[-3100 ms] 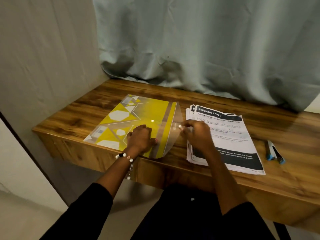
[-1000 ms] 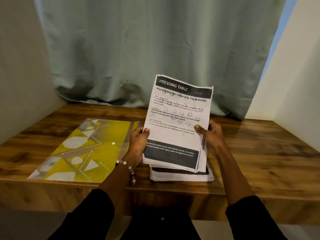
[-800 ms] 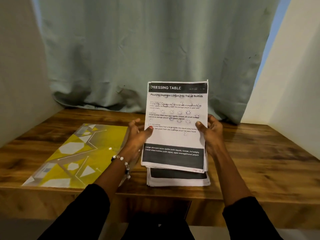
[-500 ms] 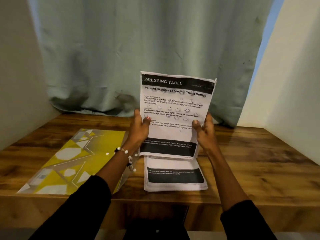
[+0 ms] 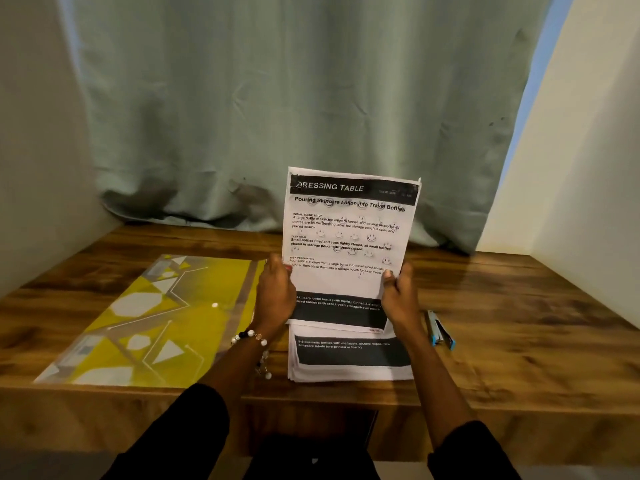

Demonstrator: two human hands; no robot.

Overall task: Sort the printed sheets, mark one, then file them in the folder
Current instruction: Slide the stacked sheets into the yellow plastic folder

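Note:
I hold a printed sheet headed "DRESSING TABLE" upright above the desk. My left hand grips its left edge and my right hand grips its right edge. Under it a stack of printed sheets lies flat near the desk's front edge. A yellow patterned folder lies flat on the left of the desk. A blue and black marker lies on the wood just right of my right wrist.
The wooden desk sits in a narrow alcove. A pale green curtain hangs along the back, with plain walls close on the left and right.
I left the folder, took the top sheet off the stack and raised it upright with both hands. In the last half second it sank slightly lower.

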